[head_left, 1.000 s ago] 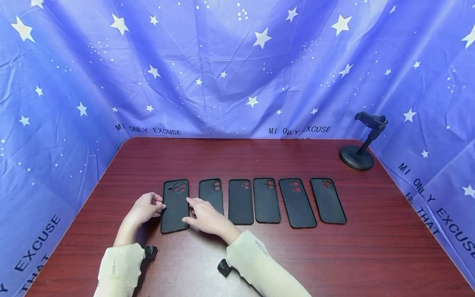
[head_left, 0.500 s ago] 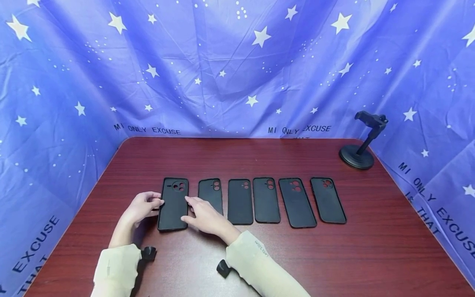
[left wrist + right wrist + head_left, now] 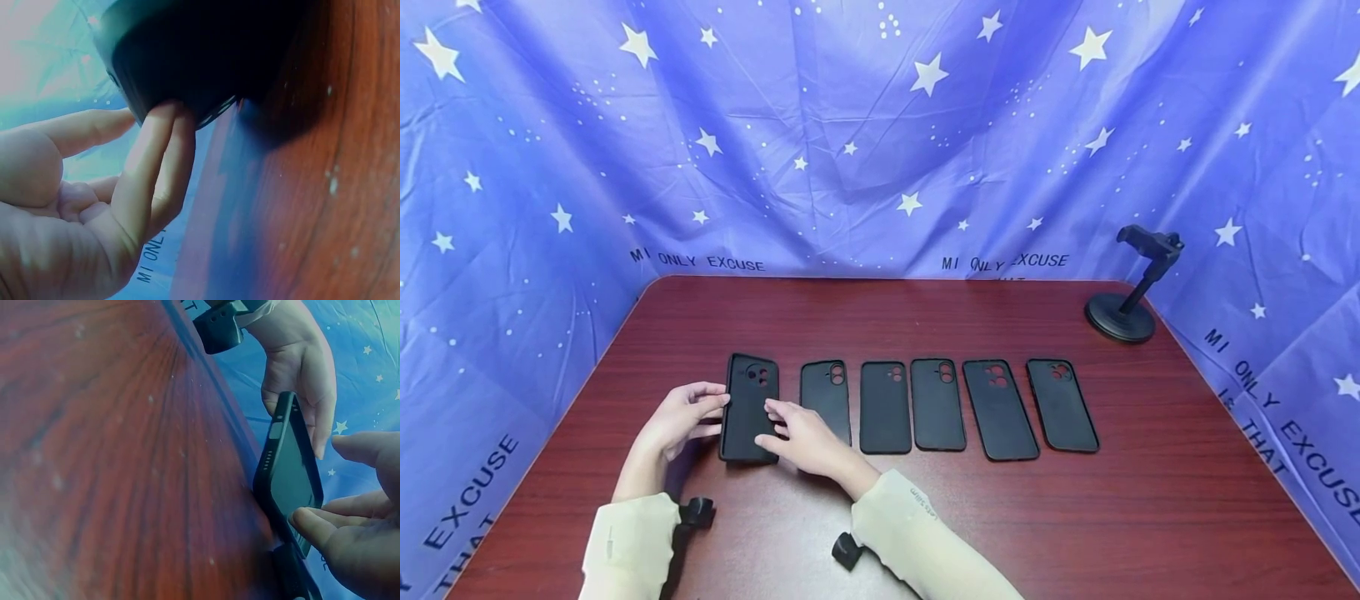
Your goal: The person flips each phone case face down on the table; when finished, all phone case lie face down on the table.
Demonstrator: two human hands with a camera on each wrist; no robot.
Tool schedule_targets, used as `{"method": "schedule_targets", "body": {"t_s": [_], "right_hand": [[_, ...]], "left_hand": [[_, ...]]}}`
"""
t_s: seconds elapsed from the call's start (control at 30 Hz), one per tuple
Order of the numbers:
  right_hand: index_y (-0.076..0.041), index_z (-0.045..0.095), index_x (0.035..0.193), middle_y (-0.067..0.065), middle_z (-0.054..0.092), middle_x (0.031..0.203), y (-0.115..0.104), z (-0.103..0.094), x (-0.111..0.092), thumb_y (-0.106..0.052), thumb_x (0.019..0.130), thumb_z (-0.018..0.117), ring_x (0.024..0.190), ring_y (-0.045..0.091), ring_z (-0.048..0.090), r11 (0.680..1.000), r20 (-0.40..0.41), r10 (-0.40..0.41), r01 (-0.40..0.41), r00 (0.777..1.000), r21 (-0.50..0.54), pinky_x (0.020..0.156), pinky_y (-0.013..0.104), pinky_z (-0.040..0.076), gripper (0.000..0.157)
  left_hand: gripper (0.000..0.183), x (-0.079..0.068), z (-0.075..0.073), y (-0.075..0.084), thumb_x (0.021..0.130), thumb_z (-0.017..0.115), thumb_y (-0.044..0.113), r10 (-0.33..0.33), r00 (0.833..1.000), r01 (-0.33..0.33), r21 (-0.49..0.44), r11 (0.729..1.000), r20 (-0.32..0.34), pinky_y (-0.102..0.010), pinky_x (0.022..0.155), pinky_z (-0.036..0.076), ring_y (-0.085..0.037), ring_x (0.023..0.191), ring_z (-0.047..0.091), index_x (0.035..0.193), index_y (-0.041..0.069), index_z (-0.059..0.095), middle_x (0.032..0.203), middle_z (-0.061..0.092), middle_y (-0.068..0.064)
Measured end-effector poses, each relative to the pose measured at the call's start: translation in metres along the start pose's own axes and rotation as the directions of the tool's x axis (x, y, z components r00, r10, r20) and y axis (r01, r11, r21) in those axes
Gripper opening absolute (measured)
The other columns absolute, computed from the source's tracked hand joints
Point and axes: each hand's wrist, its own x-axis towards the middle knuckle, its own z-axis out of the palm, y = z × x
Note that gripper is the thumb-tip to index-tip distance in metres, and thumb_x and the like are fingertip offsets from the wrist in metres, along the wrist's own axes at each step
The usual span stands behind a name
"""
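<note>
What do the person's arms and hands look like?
The left hand and right hand wear no gloves. The left sleeve and right sleeve are pale cream, the right with small dark lettering. A small black gadget shows at each wrist.

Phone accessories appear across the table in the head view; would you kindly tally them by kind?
Black, rectangular phone cases with camera cutouts: 6 (5 lying on the dark red wood-grain table, 1 tilted in the left hand's fingers)
Black phone stand with a round base: 1
Total: 7
</note>
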Motion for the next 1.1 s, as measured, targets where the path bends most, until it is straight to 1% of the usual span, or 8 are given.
{"method": "schedule_targets", "body": {"t_s": [0.13, 0.4, 0.6, 0.67, 0.7, 0.87, 0.97, 1.1], "right_hand": [[0.004, 0.037, 0.145, 0.016, 0.049, 0.145, 0.0, 0.001, 0.0, -0.025, 0.097, 0.058, 0.126, 0.023, 0.057, 1.0, 0.004, 0.011, -0.011, 1.0, 0.027, 0.099, 0.015, 0.048, 0.06], [0.001, 0.038, 0.146, 0.014, 0.05, 0.146, -0.001, 0.002, 0.0, -0.033, 0.098, 0.056, 0.13, 0.021, 0.054, 0.998, -0.008, 0.051, -0.05, 0.999, 0.049, 0.102, 0.021, 0.048, 0.061], [0.0, 0.042, 0.144, 0.013, 0.054, 0.141, -0.002, 0.004, 0.001, -0.035, 0.097, 0.056, 0.13, 0.02, 0.054, 0.996, -0.052, 0.07, -0.068, 0.996, 0.052, 0.102, 0.022, 0.048, 0.06], [0.0, 0.044, 0.143, 0.012, 0.056, 0.139, -0.002, 0.005, 0.001, -0.034, 0.097, 0.057, 0.128, 0.02, 0.056, 0.995, -0.077, 0.079, -0.074, 0.994, 0.059, 0.101, 0.023, 0.049, 0.058], [0.0, 0.045, 0.142, 0.012, 0.057, 0.139, -0.002, 0.006, 0.002, -0.034, 0.097, 0.057, 0.127, 0.021, 0.056, 0.995, -0.088, 0.083, -0.077, 0.993, 0.067, 0.101, 0.022, 0.049, 0.058], [-0.001, 0.047, 0.141, 0.013, 0.059, 0.135, -0.003, 0.007, 0.003, -0.034, 0.096, 0.058, 0.124, 0.021, 0.059, 0.992, -0.125, 0.096, -0.084, 0.987, 0.098, 0.097, 0.022, 0.052, 0.057], [-0.001, 0.048, 0.14, 0.012, 0.061, 0.133, -0.005, 0.007, 0.003, -0.036, 0.096, 0.058, 0.121, 0.021, 0.061, 0.993, -0.146, 0.097, -0.085, 0.985, 0.086, 0.096, 0.023, 0.052, 0.057], [-0.003, 0.05, 0.139, 0.009, 0.064, 0.131, -0.006, 0.006, 0.003, -0.038, 0.095, 0.059, 0.118, 0.02, 0.063, 0.994, -0.176, 0.101, -0.092, 0.979, 0.055, 0.095, 0.025, 0.053, 0.057]], "left_hand": [[0.046, 0.001, 0.0, -0.001, 0.1, 0.05, 0.013, 0.043, 0.999, -0.042, -0.031, 0.999, 0.02, -0.026, 0.074, 0.06, 0.0, 0.083, 0.065, 0.131, -0.019, 0.037, 0.089, 0.066, 0.012], [0.041, 0.001, 0.002, -0.003, 0.102, 0.046, 0.01, 0.13, 0.991, -0.127, -0.061, 0.99, 0.041, -0.026, 0.073, 0.06, -0.001, 0.086, 0.066, 0.13, -0.018, 0.038, 0.091, 0.067, 0.014], [0.028, 0.001, 0.004, -0.004, 0.101, 0.048, 0.009, 0.19, 0.978, -0.18, -0.114, 0.977, 0.08, -0.026, 0.073, 0.06, -0.002, 0.088, 0.067, 0.123, -0.008, 0.048, 0.093, 0.069, 0.012], [0.026, 0.002, 0.005, -0.003, 0.101, 0.049, 0.009, 0.201, 0.975, -0.189, -0.126, 0.974, 0.092, -0.025, 0.073, 0.06, -0.002, 0.09, 0.067, 0.122, -0.006, 0.049, 0.095, 0.069, 0.011], [0.027, 0.002, 0.006, -0.003, 0.101, 0.049, 0.009, 0.204, 0.974, -0.192, -0.121, 0.974, 0.097, -0.025, 0.074, 0.06, -0.002, 0.09, 0.067, 0.122, -0.008, 0.049, 0.095, 0.069, 0.01], [0.026, 0.003, 0.01, -0.003, 0.1, 0.05, 0.008, 0.207, 0.97, -0.191, -0.126, 0.973, 0.127, -0.027, 0.076, 0.06, -0.003, 0.092, 0.067, 0.122, -0.006, 0.05, 0.097, 0.069, 0.009], [0.026, 0.003, 0.012, -0.001, 0.1, 0.051, 0.008, 0.21, 0.967, -0.191, -0.137, 0.972, 0.142, -0.028, 0.076, 0.061, -0.004, 0.092, 0.067, 0.122, -0.006, 0.05, 0.098, 0.069, 0.008], [0.031, 0.003, 0.015, 0.001, 0.099, 0.052, 0.007, 0.204, 0.967, -0.186, -0.126, 0.975, 0.151, -0.028, 0.075, 0.061, -0.004, 0.091, 0.068, 0.123, -0.011, 0.046, 0.097, 0.069, 0.007]]}}
